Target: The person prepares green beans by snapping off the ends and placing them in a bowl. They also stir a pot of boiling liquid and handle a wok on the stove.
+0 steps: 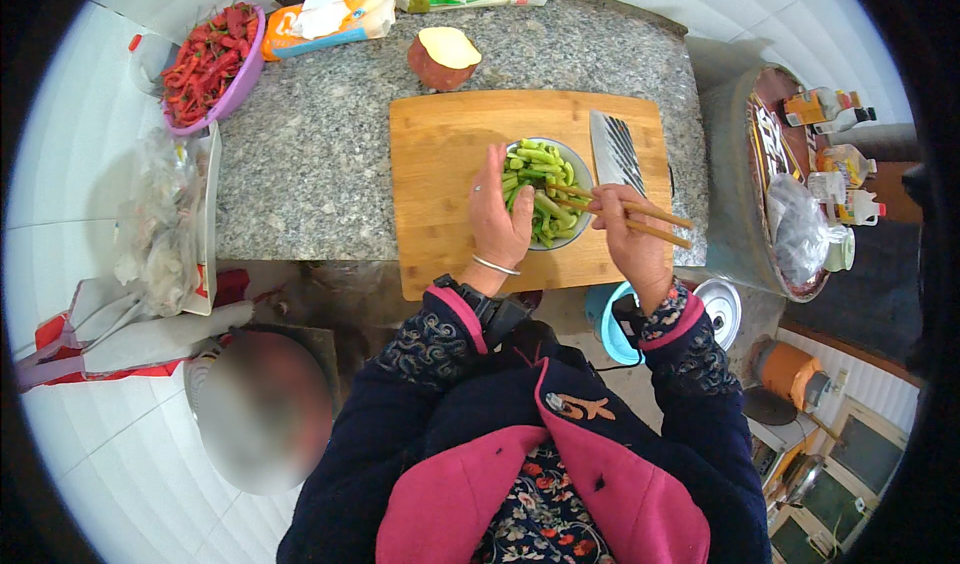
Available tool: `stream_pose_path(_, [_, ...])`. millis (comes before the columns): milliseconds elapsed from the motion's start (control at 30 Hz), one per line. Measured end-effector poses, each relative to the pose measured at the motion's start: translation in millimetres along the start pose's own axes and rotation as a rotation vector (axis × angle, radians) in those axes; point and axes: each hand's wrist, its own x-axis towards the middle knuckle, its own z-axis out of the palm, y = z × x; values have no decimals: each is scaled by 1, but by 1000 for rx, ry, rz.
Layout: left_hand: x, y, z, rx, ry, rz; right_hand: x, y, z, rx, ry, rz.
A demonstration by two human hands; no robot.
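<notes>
A bowl (576, 228) with a blue rim stands on the wooden cutting board (442, 189), filled with cut green vegetable stems (541, 160). My left hand (501, 215) cups the bowl's left side, its thumb over the rim and its fingers along the outside. In my right hand (626, 230) is a pair of wooden chopsticks (660, 219); their tips are among the stems. Right of the bowl lies a kitchen knife (616, 147) with a dark-striped blade, its handle hidden from view. Behind the board, a cut sweet potato (444, 59) shows its pale yellow face.
On the granite countertop (315, 159), a purple basin (244, 95) of red chillies stands back left, beside an orange packet (330, 23). A white tray (211, 219) with plastic bags edges the left. Bottles (817, 106) crowd a large vat (731, 166) at right. Below is a blue bucket (600, 316).
</notes>
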Motion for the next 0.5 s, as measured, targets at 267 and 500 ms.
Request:
stream_pose_path(267, [-3,4,2,-52,-1,-10,8,5,1,-213,29,-48])
stream_pose_path(500, [-8,9,4,-105,-1,-67,-4,-13,-9,64,69,-20])
